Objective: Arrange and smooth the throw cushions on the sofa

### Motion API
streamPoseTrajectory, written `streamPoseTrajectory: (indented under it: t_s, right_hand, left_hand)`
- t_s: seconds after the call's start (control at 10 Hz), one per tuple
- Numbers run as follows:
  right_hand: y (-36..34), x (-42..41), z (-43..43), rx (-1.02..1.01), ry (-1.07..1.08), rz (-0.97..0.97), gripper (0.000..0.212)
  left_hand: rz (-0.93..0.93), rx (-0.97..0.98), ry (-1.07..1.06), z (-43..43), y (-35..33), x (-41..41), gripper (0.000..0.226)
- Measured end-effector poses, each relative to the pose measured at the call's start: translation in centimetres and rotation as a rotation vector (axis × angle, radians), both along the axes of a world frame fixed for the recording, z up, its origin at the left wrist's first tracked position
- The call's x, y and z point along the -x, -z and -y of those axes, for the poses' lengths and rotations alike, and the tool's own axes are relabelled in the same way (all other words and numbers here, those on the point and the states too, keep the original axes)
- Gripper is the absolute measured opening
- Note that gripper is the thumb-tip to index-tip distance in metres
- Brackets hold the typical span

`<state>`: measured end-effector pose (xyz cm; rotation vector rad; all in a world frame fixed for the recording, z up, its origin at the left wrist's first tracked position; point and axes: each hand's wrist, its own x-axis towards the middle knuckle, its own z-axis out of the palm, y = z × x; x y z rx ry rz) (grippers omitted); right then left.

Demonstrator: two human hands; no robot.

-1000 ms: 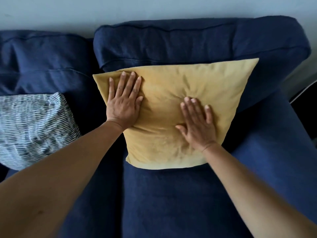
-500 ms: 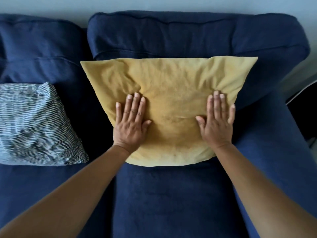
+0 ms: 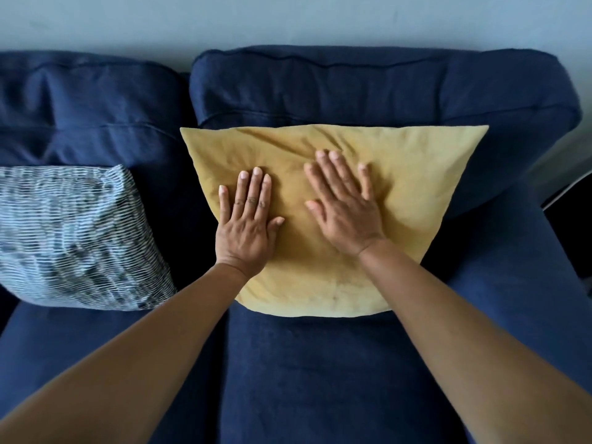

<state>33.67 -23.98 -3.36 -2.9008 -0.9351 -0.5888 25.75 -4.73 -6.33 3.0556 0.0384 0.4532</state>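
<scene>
A mustard-yellow cushion (image 3: 400, 193) leans against the right-hand back cushion (image 3: 368, 88) of a dark blue sofa (image 3: 320, 379), its lower edge resting on the seat. Both hands lie flat on the yellow cushion, palms down, fingers stretched out and gripping nothing. The left hand (image 3: 246, 225) presses the cushion's lower left part, close to its left edge. The right hand (image 3: 344, 206) presses nearer the cushion's middle, fingers angled toward the top edge, a short gap apart from the left hand. The fabric dents and creases around both palms, with folds running toward the upper edge. To the left of the yellow cushion, apart from it, a blue-and-white patterned cushion (image 3: 70, 238) sits on the neighbouring seat against the left back cushion (image 3: 83, 100). A pale wall (image 3: 288, 20) rises behind the sofa.
</scene>
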Motion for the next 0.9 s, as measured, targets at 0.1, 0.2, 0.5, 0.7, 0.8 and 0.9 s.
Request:
streamPoseTrajectory:
  t_s: [0.1, 0.2, 0.5, 0.7, 0.8, 0.9]
  right_hand:
    - [0.6, -1.9, 4.7, -0.046, 0.231, -0.077, 0.061]
    - [0.6, -2.2, 8.1, -0.074, 0.433, -0.122, 0.062]
    - [0.0, -1.0, 8.5, -0.058, 0.444, -0.182, 0.064]
    - [-1.3, -0.5, 9.9, -0.011, 0.498, -0.299, 0.067]
    - [-3.0, 0.3, 9.9, -0.025, 0.489, -0.372, 0.069]
    - [-6.4, 1.1, 9.5, -0.157, 0.464, -0.340, 0.070]
  left_hand:
    - [-0.051, 0.021, -0.083, -0.5, -1.1, -0.5, 0.070]
    - [-0.023, 0.087, -0.163, 0.7, -3.1, -0.8, 0.071]
    - [-0.121, -0.140, 0.125, 3.7, -5.2, -3.1, 0.072]
    - [-0.216, -0.189, -0.111, -2.9, -6.7, -2.2, 0.072]
    - [-0.227, -0.145, -0.141, -2.8, -8.7, -1.3, 0.074]
    - [-0.143, -0.088, -0.169, -2.0, -11.1, 0.0, 0.073]
